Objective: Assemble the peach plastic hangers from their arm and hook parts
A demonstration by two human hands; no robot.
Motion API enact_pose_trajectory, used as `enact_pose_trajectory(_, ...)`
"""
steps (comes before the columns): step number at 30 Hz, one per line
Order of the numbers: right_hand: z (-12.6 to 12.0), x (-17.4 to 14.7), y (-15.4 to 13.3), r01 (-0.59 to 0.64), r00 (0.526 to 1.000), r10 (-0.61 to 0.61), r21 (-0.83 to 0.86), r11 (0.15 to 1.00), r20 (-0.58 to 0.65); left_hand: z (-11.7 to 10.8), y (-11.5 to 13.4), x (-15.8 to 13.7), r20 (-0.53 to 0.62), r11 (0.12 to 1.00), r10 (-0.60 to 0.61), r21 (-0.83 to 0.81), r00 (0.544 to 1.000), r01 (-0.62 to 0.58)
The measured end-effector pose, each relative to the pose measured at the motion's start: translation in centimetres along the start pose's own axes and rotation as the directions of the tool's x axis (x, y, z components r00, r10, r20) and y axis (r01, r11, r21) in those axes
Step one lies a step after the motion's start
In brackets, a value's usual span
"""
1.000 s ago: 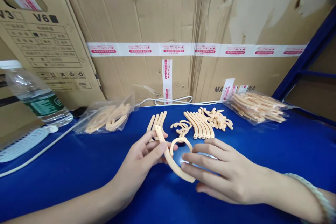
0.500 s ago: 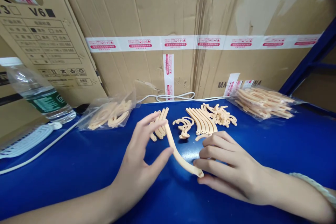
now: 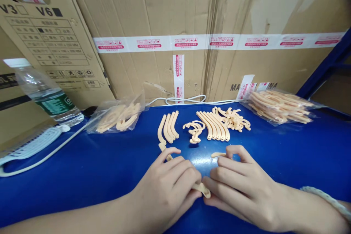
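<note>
- Left hand [image 3: 172, 186], lower centre, is gripping a curved strip [image 3: 204, 190].
- Right hand [image 3: 246, 188], lower right, is holding a thin piece [image 3: 217, 155] near the strip's end.

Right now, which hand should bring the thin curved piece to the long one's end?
Probably the right hand: the thin curved piece pokes out from it, while the left hand grips the long curved piece.

Worktop [image 3: 109, 168]: solid blue. Curved bars [image 3: 218, 128], toward back edge: plain pale beige. Bottle [image 3: 44, 87], left edge: white cap [image 3: 17, 62], green label [image 3: 56, 103]. Hairbrush [image 3: 41, 137]: white. Carton tape [image 3: 166, 42], beyond back edge: white, repeating red print.
</note>
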State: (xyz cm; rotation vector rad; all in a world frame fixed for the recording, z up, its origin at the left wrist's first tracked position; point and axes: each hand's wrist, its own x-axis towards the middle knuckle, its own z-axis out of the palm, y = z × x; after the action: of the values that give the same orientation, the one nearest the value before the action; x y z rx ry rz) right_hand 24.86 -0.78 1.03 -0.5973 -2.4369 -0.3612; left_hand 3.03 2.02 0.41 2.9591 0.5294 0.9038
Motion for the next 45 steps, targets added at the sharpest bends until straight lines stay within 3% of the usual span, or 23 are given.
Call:
enact_pose_trajectory(7,0.2,-0.2,-0.2,-0.024,0.998,0.025,0.013,1.0,-0.06,-0.1,0.0,0.0,0.067,0.996,0.048,0.074,0.997,-0.053)
enact_pose_trajectory(11,-0.1,-0.1,-0.3,-0.117,0.993,0.12,0.141,0.983,-0.009,-0.6,0.1,0.1,0.152,0.999,0.011,0.046,0.988,-0.018)
enact_pose_trajectory(16,-0.5,0.3,-0.2,-0.249,0.968,0.239,0.279,0.927,0.07,-1.3,0.2,0.2,0.125,1.0,-0.019,0.0,0.992,0.02)
enact_pose_trajectory(19,-0.3,0.3,0.1,-0.348,0.935,0.344,0.411,0.842,0.087,-1.6,-0.1,0.3,0.074,0.987,0.119,0.098,0.99,-0.126)
enact_pose_trajectory(22,-0.2,0.2,0.8,-0.463,0.863,0.501,0.486,0.741,0.058,-2.1,-1.0,0.4,0.075,0.957,0.242,0.147,0.967,-0.251)
enact_pose_trajectory(26,-0.4,0.2,1.6,-0.517,0.812,0.583,0.496,0.698,0.026,-3.1,-3.7,0.3,0.083,0.984,0.168,0.048,0.982,-0.173)
enact_pose_trajectory(32,-0.3,0.4,1.6,-0.528,0.808,0.587,0.499,0.687,0.047,-4.5,-7.6,-0.4,0.101,0.996,-0.028,0.086,0.995,0.019)
enact_pose_trajectory(39,-0.3,0.5,2.1,-0.493,0.831,0.556,0.461,0.738,-0.001,-4.7,-8.5,-0.7,0.161,0.978,-0.12,0.19,0.98,0.089)
enact_pose_trajectory(45,-0.3,0.4,2.3,-0.49,0.839,0.544,0.422,0.763,-0.009,-4.2,-9.0,-1.0,0.142,0.984,-0.156,0.114,0.978,0.14)
